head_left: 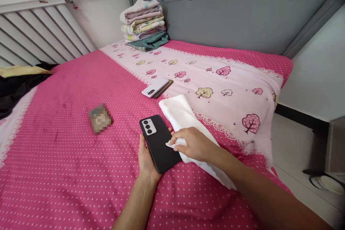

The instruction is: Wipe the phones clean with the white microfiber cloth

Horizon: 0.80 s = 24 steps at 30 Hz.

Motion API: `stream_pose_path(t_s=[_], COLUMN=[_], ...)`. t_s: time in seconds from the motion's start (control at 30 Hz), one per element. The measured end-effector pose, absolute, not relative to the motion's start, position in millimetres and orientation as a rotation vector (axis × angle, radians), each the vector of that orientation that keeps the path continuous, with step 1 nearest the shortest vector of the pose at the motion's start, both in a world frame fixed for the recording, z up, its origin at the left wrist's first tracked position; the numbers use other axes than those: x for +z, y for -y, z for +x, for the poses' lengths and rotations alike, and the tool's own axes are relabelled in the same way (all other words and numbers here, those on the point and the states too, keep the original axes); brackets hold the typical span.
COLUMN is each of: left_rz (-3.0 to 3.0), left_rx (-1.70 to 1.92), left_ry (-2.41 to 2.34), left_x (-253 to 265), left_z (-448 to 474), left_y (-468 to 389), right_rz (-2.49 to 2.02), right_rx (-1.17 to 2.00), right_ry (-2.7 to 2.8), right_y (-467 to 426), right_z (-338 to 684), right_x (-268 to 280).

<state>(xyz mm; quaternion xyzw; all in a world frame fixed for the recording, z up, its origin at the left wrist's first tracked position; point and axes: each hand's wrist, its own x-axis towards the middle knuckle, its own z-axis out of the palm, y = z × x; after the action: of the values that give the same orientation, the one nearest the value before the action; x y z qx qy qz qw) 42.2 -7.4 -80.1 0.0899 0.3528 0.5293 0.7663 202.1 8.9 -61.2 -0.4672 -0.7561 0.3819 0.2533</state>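
Observation:
My left hand (147, 163) is wrapped round a black smartphone (161, 147), back side up, its camera block with several lenses at the far end. Fingertips show along the phone's right edge. Over that same edge, my right hand (192, 143) pinches a small crumpled piece of white tissue or cloth (172, 143), close to the phone's back. Whether they touch is not clear. A folded white cloth (179, 111) lies on the bed beneath my right hand and forearm. I cannot tell if the pinched piece belongs to it.
Beyond the cloth, a pale lilac phone (155, 87) overlaps a brown flat item (164, 89) on the pink bedspread (67, 172). A blurred-out object (100, 118) lies left. Folded fabrics (144, 21) are stacked by the grey headboard (221, 10). Dark clothing (13, 90) lies far left.

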Motion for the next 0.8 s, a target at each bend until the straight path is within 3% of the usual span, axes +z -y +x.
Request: stream_pose_path(t_s=[0.8], left_rz=[0.195], left_rx=[1.14], left_ry=[-0.754], left_x=[-81.8], left_z=[41.5], left_y=[6.8], right_rz=[-1.26], right_rx=[1.047], right_ry=[2.053], right_y=[-9.2], right_z=[201.5], right_x=[-60.6])
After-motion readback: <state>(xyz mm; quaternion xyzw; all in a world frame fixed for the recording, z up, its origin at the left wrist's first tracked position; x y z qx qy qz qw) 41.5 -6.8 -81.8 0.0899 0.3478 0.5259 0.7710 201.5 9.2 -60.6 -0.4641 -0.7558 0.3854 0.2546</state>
